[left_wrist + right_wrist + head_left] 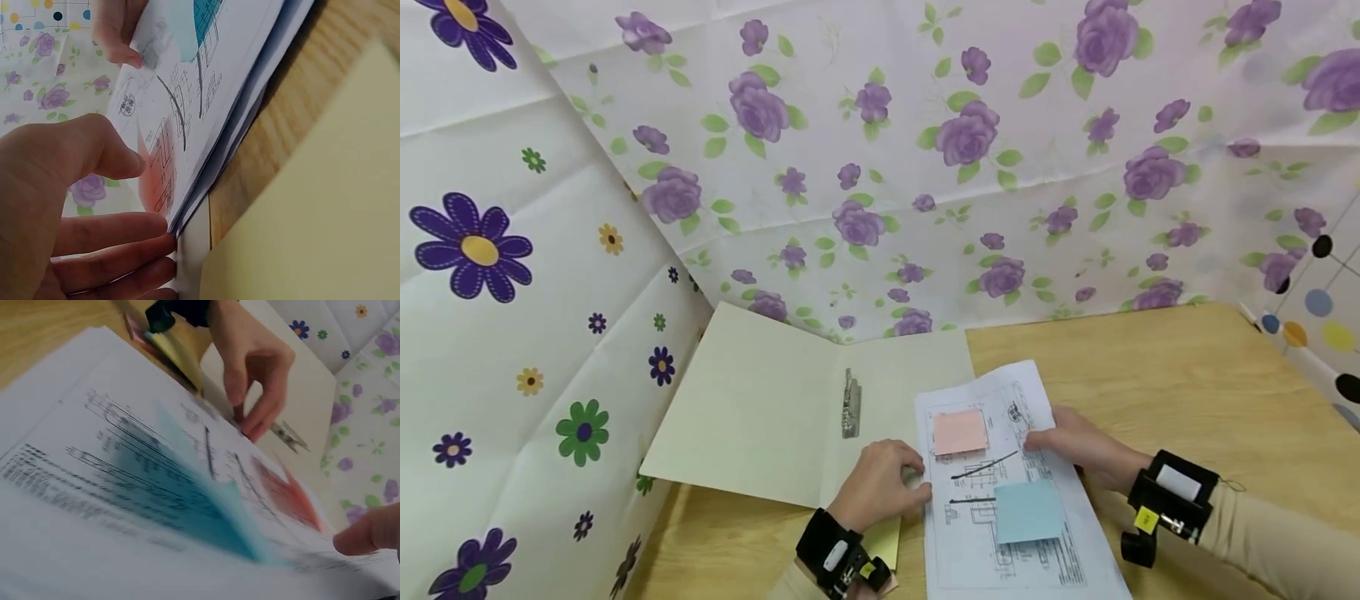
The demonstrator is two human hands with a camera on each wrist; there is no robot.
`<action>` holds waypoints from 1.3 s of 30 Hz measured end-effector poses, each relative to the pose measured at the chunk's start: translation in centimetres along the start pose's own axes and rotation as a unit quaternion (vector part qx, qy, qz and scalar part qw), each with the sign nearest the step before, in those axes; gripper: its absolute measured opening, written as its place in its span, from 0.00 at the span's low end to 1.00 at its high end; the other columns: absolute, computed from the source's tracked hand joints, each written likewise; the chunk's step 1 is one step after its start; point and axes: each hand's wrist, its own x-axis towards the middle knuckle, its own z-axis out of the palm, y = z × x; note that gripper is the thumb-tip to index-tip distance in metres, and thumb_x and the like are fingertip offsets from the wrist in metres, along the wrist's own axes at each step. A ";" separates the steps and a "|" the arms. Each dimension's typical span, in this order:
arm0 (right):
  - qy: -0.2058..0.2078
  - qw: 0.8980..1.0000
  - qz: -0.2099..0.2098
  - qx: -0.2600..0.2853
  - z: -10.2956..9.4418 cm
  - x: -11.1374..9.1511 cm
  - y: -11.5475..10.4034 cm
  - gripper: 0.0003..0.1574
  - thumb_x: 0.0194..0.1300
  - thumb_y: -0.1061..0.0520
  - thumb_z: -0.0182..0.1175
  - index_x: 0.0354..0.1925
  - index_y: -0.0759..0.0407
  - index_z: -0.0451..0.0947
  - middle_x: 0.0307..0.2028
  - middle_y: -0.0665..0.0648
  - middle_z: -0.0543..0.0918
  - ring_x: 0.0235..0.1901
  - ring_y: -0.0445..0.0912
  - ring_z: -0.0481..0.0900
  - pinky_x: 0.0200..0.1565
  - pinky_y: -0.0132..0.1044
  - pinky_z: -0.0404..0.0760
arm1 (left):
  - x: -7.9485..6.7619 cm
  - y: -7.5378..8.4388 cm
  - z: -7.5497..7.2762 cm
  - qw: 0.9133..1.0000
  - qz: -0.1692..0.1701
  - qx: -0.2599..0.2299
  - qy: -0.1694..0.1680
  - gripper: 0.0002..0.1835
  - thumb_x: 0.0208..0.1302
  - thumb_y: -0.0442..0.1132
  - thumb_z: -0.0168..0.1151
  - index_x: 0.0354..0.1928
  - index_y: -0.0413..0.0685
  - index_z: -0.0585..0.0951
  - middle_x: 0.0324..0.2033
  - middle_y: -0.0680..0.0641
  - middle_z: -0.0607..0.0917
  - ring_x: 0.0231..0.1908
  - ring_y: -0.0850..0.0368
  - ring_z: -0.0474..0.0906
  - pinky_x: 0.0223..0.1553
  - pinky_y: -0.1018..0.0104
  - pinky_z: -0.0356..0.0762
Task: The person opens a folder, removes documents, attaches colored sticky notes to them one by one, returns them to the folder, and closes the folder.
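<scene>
A stack of printed drawing sheets point(951, 558) lies tilted right of centre in the head view. It bears a pink sticky note point(961, 432), a blue sticky note point(1030, 512) and two dark pen-like strokes. My right hand point(1086, 442) grips the stack's right edge, thumb on top and the other fingers hidden underneath. At the left edge is my left hand point(880, 487). In the left wrist view its extended fingers point(119, 250) touch the paper edges, and its thumb is held over the pink note's side without pinching the sheets.
An opened cream folder point(752, 400) with a metal clip point(850, 408) on its spine lies behind the hands. Yellow paper point(885, 542) shows under the left wrist. Flowered cloth point(865, 183) borders the wooden table point(1157, 375) at the back.
</scene>
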 end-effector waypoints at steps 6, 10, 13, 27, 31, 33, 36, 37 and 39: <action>0.016 0.999 -0.017 0.041 0.3 0.1 1.0 0.43 0.61 0.66 0.57 0.73 0.59 0.59 0.52 0.68 0.85 0.44 0.59 0.88 0.40 0.53 0.88 | -0.2 0.0 -0.1 1.000 0.009 0.010 -0.011 0.14 0.49 0.49 0.71 0.34 0.50 0.90 0.39 0.52 0.91 0.43 0.56 0.84 0.47 0.60 0.83; 0.021 0.999 -0.016 0.043 0.0 0.1 0.6 0.42 0.60 0.65 0.58 0.72 0.59 0.60 0.52 0.68 0.85 0.44 0.59 0.88 0.41 0.54 0.88 | -0.5 0.0 -0.8 1.000 0.014 0.004 -0.020 0.16 0.53 0.50 0.70 0.41 0.49 0.90 0.41 0.51 0.91 0.45 0.56 0.84 0.48 0.59 0.82; 0.027 0.998 -0.014 0.049 -0.6 -0.2 -0.2 0.40 0.60 0.64 0.59 0.70 0.61 0.61 0.50 0.68 0.86 0.44 0.60 0.88 0.41 0.54 0.88 | -0.8 -0.1 -1.7 1.000 0.010 0.006 -0.015 0.18 0.54 0.51 0.69 0.45 0.51 0.89 0.43 0.52 0.89 0.47 0.56 0.81 0.49 0.56 0.81; 0.054 0.996 -0.044 0.051 -6.4 -2.3 -3.3 0.48 0.66 0.60 0.59 0.78 0.60 0.49 0.55 0.63 0.83 0.48 0.59 0.86 0.46 0.55 0.86 | -5.8 -5.3 -5.5 0.988 -0.110 0.111 0.004 0.22 0.58 0.58 0.67 0.54 0.62 0.85 0.57 0.46 0.80 0.61 0.39 0.70 0.61 0.26 0.59; 0.051 0.996 -0.043 0.060 -7.2 -2.8 -3.4 0.47 0.68 0.59 0.58 0.77 0.60 0.48 0.51 0.56 0.85 0.49 0.58 0.86 0.46 0.55 0.86 | -6.7 -6.0 -4.9 0.989 -0.100 0.111 -0.019 0.25 0.59 0.58 0.65 0.59 0.65 0.82 0.58 0.47 0.80 0.62 0.38 0.69 0.60 0.21 0.56; 0.048 0.996 -0.041 0.064 -7.5 -3.1 -3.3 0.47 0.69 0.59 0.58 0.78 0.59 0.47 0.51 0.55 0.86 0.49 0.58 0.86 0.46 0.55 0.86 | -6.7 -5.9 -4.4 0.989 -0.092 0.111 -0.016 0.25 0.59 0.57 0.64 0.60 0.66 0.82 0.58 0.48 0.80 0.63 0.38 0.68 0.61 0.20 0.53; 0.048 0.996 -0.038 0.069 -7.9 -3.6 -3.6 0.49 0.69 0.58 0.58 0.79 0.57 0.44 0.51 0.55 0.85 0.50 0.58 0.86 0.47 0.55 0.86 | -6.4 -5.6 -3.8 0.990 -0.081 0.111 -0.013 0.24 0.61 0.55 0.63 0.60 0.67 0.81 0.58 0.49 0.80 0.64 0.39 0.67 0.62 0.17 0.47; 0.050 0.996 -0.038 0.069 -8.0 -3.8 -3.7 0.50 0.69 0.57 0.59 0.79 0.56 0.43 0.51 0.54 0.85 0.50 0.58 0.86 0.47 0.55 0.86 | -6.3 -5.4 -3.6 0.991 -0.077 0.111 -0.012 0.23 0.61 0.55 0.63 0.60 0.67 0.81 0.58 0.49 0.80 0.65 0.39 0.66 0.63 0.17 0.45; 0.057 0.996 -0.038 0.063 -8.4 -4.1 -4.0 0.51 0.69 0.57 0.59 0.79 0.57 0.43 0.50 0.52 0.86 0.49 0.56 0.86 0.47 0.54 0.86 | -5.9 -4.9 -3.2 0.991 -0.064 0.116 -0.011 0.23 0.61 0.54 0.63 0.60 0.68 0.81 0.58 0.49 0.80 0.65 0.40 0.66 0.61 0.15 0.45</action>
